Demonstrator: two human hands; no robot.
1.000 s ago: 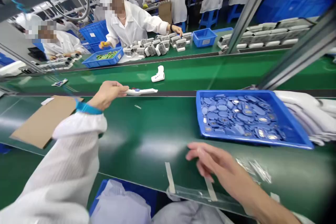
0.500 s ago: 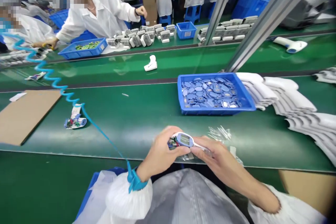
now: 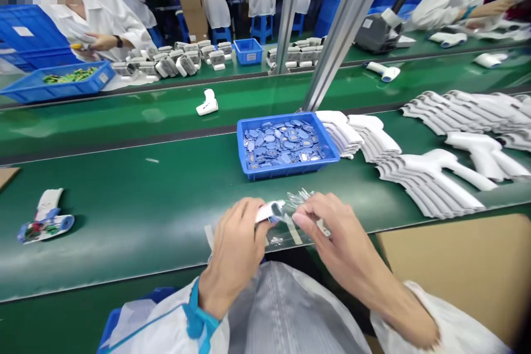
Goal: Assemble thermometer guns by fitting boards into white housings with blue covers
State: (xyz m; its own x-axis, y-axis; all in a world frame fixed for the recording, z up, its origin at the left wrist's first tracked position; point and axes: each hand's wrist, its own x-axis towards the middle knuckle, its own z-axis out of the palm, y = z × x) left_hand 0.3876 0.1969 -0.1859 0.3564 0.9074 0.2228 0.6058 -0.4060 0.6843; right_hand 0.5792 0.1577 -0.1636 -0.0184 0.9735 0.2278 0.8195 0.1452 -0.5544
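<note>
My left hand [image 3: 234, 251] is closed around a white infrared thermometer housing [image 3: 264, 212], whose end with a dark opening and a bit of blue faces right. Most of the housing is hidden behind the fingers. Just to the right, thumb and forefinger of my right hand [image 3: 342, 238] pinch what looks like a piece of clear film [image 3: 286, 218], slightly blurred, close to the housing. Beneath my hands, tape strips [image 3: 294, 232] stick to the bench edge, and loose clear film scraps [image 3: 299, 197] lie just beyond.
A blue bin [image 3: 286, 170] of blue oval parts stands ahead. White gun-shaped shells [image 3: 431, 185] are stacked to its right. An opened thermometer with wiring [image 3: 47, 221] lies left. Metal posts [image 3: 332, 38] rise behind the bin; co-workers sit across the line. Cardboard [image 3: 456, 265] lies at right.
The view has swung right. The thermometer has been turned, so its display no longer shows. My right hand has moved off the thermometer and now pinches clear film beside it.
</note>
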